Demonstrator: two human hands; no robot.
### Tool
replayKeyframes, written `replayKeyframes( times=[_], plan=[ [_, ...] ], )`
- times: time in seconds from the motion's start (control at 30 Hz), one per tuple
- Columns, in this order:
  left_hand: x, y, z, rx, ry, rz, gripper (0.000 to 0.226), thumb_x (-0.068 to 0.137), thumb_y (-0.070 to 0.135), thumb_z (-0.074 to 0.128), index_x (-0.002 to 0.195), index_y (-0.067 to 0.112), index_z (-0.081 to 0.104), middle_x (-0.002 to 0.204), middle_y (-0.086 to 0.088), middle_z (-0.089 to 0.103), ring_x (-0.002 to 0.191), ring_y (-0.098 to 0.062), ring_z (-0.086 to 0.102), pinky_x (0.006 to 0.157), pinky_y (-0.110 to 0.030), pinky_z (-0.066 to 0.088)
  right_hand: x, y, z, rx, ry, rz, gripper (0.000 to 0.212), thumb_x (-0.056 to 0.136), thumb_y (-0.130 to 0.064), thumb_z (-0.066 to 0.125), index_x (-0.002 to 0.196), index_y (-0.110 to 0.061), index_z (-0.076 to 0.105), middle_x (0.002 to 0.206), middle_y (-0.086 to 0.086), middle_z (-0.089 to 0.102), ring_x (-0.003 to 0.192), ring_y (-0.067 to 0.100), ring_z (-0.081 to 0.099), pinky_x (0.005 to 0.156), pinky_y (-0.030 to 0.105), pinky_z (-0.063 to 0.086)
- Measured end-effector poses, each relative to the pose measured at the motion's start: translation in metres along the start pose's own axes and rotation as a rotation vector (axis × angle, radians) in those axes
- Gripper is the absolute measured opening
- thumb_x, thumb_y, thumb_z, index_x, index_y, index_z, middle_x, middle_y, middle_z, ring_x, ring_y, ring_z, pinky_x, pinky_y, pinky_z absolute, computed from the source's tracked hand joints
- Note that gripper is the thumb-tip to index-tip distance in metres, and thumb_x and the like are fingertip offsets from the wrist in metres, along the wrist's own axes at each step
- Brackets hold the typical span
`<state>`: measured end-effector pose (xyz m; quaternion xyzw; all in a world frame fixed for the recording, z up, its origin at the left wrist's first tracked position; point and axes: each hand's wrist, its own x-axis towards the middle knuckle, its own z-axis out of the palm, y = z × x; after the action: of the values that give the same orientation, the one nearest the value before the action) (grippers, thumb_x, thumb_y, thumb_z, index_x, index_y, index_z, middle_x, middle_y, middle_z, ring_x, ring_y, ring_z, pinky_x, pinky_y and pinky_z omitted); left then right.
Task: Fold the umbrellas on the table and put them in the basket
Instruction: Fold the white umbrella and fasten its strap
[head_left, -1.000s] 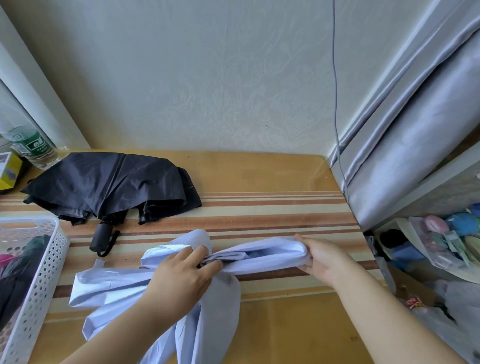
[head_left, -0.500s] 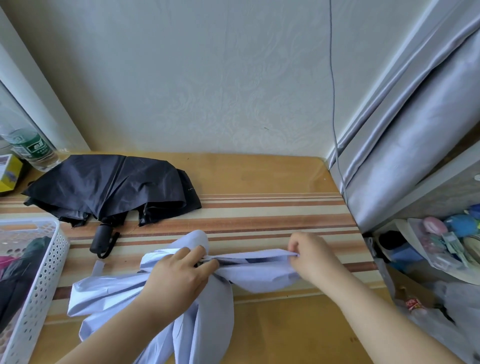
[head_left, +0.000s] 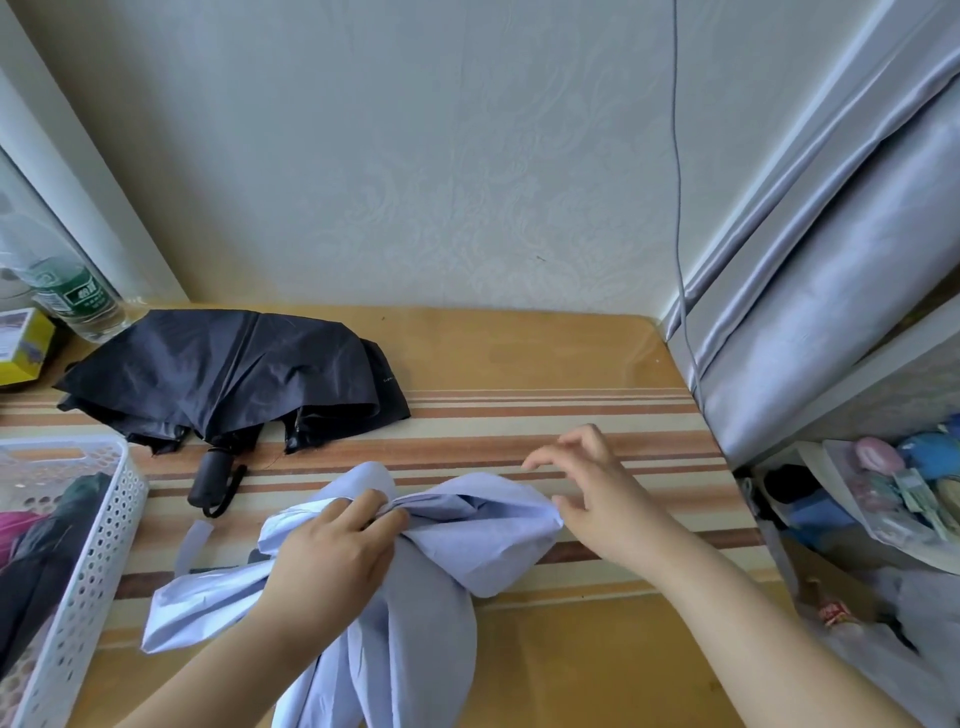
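The pale blue umbrella (head_left: 457, 540) lies low in the centre of the frame on the striped worktop (head_left: 545, 415), its cloth bunched and spilling toward the bottom edge. The left hand (head_left: 332, 556) has its grip closed round the gathered cloth at the middle of the bundle, fingers curled over the folds. The right hand (head_left: 597, 499), right of centre, has its fingers spread and loosely bent; its lower fingers meet the right end of the cloth, while the upper ones are lifted clear, so this grip is wide and clasps nothing.

A black umbrella (head_left: 228, 374) rests in the left half of the frame, above the blue one and apart from it, canopy collapsed but loose, its black handle (head_left: 210, 475) pointing toward the bottom. At the left edge stands a white perforated basket (head_left: 98, 551) with dark and pink fabric inside. A clear bottle with a green label (head_left: 72, 296) and a yellow box (head_left: 23, 343) sit at the far left, upper part. A grey curtain (head_left: 831, 291) hangs on the right.
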<state>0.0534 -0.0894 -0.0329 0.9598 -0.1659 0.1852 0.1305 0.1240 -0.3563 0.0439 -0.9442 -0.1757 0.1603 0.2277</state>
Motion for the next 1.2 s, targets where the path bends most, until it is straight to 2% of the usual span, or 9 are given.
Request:
replayKeyframes(
  times=[0.23,0.37,0.5,0.63,0.7,0.8,0.9,0.97,1.2],
  plan=[
    [0.006,0.000,-0.002,0.007,0.025,0.028,0.013,0.079,0.018,0.040,0.088,0.020,0.049,0.078,0.000,0.061,0.051,-0.024,0.056,0.035,-0.026,0.039,0.009,0.004,0.014,-0.060,-0.177,-0.079,0.020,0.088,-0.027,0.065,0.107,-0.033,0.066,0.139,-0.020,0.025,0.129,0.001,0.018,0.107,0.029,0.027],
    [0.005,-0.003,-0.002,0.001,0.031,0.023,0.014,0.080,0.018,0.039,0.088,0.021,0.050,0.078,0.001,0.062,0.052,-0.024,0.057,0.035,-0.026,0.041,0.013,0.017,0.014,-0.088,-0.043,-0.023,0.009,0.090,-0.026,0.064,0.085,-0.018,0.068,0.098,-0.008,0.059,0.099,0.013,0.053,0.081,0.029,0.041],
    [0.005,-0.004,-0.004,0.001,0.014,0.036,0.016,0.081,0.018,0.039,0.092,0.023,0.049,0.077,0.002,0.061,0.053,-0.023,0.056,0.035,-0.025,0.038,0.008,0.023,0.001,0.153,0.042,0.040,0.017,0.087,-0.015,0.066,0.071,-0.018,0.065,0.068,-0.005,0.061,0.060,0.007,0.048,0.061,0.026,0.039],
    [0.006,-0.005,-0.006,-0.004,-0.002,0.056,0.019,0.081,0.018,0.039,0.096,0.025,0.049,0.078,0.004,0.062,0.054,-0.022,0.056,0.036,-0.025,0.038,0.003,0.028,-0.009,-0.138,-0.113,-0.170,0.015,0.092,-0.008,0.056,0.094,-0.019,0.067,0.078,-0.016,0.052,0.076,0.000,0.044,0.068,0.021,0.035],
    [0.008,-0.004,-0.007,0.001,-0.013,0.088,0.021,0.081,0.019,0.039,0.097,0.026,0.050,0.078,0.005,0.062,0.054,-0.020,0.055,0.036,-0.024,0.037,0.004,0.036,-0.014,-0.353,-0.116,-0.358,0.044,0.083,0.009,0.056,0.116,-0.020,0.065,0.085,-0.013,0.051,0.085,0.008,0.042,0.068,0.027,0.037],
    [0.010,0.000,-0.005,-0.007,-0.021,0.122,0.022,0.080,0.018,0.040,0.097,0.027,0.050,0.078,0.006,0.062,0.054,-0.019,0.054,0.036,-0.023,0.036,0.005,0.048,-0.019,-0.470,-0.004,-0.461,0.043,0.068,0.013,0.065,0.096,-0.019,0.067,0.078,-0.008,0.055,0.079,0.014,0.050,0.057,0.025,0.039],
    [0.008,-0.001,-0.005,-0.039,-0.009,0.072,0.020,0.080,0.017,0.039,0.094,0.025,0.050,0.077,0.006,0.061,0.054,-0.021,0.054,0.036,-0.024,0.039,0.000,0.048,-0.014,-0.107,0.036,-0.282,0.013,0.089,-0.021,0.066,0.098,-0.030,0.062,0.106,-0.022,0.050,0.103,-0.004,0.046,0.081,0.014,0.036],
    [0.007,-0.004,-0.006,-0.040,-0.005,0.039,0.018,0.080,0.018,0.039,0.092,0.024,0.049,0.076,0.005,0.061,0.054,-0.021,0.054,0.036,-0.025,0.039,-0.004,0.045,-0.006,0.158,0.021,-0.050,0.027,0.088,-0.030,0.067,0.103,-0.039,0.046,0.121,-0.029,0.041,0.114,-0.015,0.041,0.088,0.011,0.033],
    [0.007,-0.006,-0.006,-0.026,-0.010,0.000,0.015,0.081,0.018,0.039,0.090,0.023,0.050,0.075,0.004,0.059,0.053,-0.021,0.054,0.036,-0.025,0.039,0.003,0.046,0.025,1.185,-0.190,0.648,0.031,0.102,-0.018,0.047,0.133,-0.019,0.044,0.115,0.012,0.068,0.108,0.026,0.064,0.098,0.042,0.048]
  ],
)
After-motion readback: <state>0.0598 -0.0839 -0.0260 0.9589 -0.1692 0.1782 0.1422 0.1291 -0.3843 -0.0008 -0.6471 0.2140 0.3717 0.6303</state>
